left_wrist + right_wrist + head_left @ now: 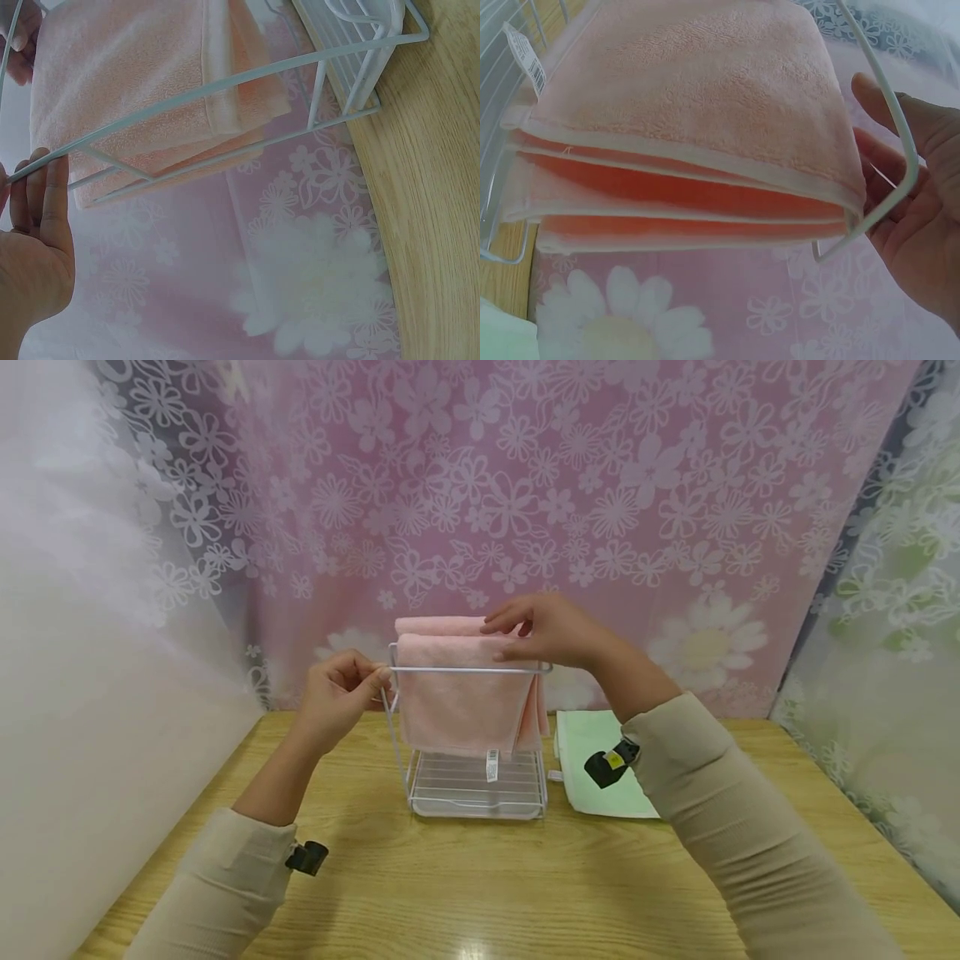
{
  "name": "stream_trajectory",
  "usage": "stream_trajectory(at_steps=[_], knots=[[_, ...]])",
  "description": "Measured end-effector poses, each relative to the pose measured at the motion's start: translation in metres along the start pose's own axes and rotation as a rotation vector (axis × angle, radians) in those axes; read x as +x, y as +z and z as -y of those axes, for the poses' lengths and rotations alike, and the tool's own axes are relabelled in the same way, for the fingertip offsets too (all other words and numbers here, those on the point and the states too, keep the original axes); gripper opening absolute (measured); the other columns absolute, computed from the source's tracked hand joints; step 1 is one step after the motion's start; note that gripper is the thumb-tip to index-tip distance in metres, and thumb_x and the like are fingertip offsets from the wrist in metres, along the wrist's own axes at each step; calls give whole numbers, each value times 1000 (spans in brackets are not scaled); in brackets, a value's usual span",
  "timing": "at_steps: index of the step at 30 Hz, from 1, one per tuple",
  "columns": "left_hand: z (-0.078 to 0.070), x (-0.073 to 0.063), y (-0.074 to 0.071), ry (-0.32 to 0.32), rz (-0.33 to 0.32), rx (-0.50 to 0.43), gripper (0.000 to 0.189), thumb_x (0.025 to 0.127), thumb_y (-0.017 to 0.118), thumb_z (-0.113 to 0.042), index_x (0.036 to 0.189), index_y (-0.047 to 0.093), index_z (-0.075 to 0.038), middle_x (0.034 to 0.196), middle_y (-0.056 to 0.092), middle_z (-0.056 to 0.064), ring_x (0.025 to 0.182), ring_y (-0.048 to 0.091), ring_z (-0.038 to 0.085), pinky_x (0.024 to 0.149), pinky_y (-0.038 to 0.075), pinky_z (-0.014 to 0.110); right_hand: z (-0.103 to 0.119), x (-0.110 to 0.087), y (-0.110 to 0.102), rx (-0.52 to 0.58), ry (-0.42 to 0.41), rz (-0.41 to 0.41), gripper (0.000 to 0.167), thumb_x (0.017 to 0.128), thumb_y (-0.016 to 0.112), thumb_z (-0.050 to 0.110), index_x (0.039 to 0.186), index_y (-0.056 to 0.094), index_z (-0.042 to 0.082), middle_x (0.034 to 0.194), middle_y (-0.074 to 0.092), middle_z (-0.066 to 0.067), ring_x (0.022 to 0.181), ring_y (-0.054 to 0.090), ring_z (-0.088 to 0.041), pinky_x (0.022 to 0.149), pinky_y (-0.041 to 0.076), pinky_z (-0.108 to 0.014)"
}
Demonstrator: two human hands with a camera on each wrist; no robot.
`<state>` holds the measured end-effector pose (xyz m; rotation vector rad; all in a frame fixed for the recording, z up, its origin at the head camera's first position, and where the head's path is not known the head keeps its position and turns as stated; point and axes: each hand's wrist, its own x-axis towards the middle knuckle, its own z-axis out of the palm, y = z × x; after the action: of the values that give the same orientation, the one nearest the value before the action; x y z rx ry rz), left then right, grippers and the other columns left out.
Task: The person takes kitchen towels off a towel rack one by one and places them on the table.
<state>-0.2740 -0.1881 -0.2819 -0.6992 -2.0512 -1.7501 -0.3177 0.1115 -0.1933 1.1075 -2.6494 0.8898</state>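
A folded pink towel (461,702) hangs over the top bars of a white wire rack (480,669), its white label (492,766) dangling below the front edge. My left hand (341,693) pinches the rack's upper left corner between thumb and fingers; the left wrist view shows the fingers (52,195) against the wire. At the towel's upper right, my right hand (551,631) has its thumb and fingers apart over the top folds. In the right wrist view the thumb (874,101) stands off the cloth, while the other fingers are partly hidden behind the towel and wire.
Beneath the towel is the rack's slatted base with a pale tray (476,808). A folded light green towel (600,727) lies on the wooden table (465,877) to the right of the rack, partly behind my right sleeve. A pink flowered curtain (525,485) stands close behind.
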Motion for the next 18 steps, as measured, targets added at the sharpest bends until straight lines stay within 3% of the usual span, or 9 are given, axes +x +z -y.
stream_trajectory(at_steps=[9, 15, 18], knots=[[0, 0, 1, 13, 8, 4, 16, 94, 65, -5, 87, 61, 8, 73, 67, 4, 64, 66, 21, 64, 62, 39, 2, 14, 9, 2, 16, 16, 34, 81, 81, 18, 114, 74, 13, 112, 69, -3, 87, 59, -22, 76, 56, -33], [2, 1, 0, 19, -4, 5, 16, 93, 66, -3, 85, 60, 9, 75, 65, 21, 62, 66, 20, 63, 61, 39, -2, 21, 13, 22, 14, 36, 35, 80, 82, 15, 114, 75, 15, 98, 71, -1, 83, 59, -19, 74, 54, -31], [2, 1, -1, 22, -8, 7, 15, 93, 65, -1, 84, 60, 10, 75, 65, 24, 62, 67, 20, 63, 61, 37, -4, 26, 15, 23, 3, 62, 35, 80, 82, 13, 114, 75, 15, 98, 72, 0, 81, 60, -16, 75, 54, -30]])
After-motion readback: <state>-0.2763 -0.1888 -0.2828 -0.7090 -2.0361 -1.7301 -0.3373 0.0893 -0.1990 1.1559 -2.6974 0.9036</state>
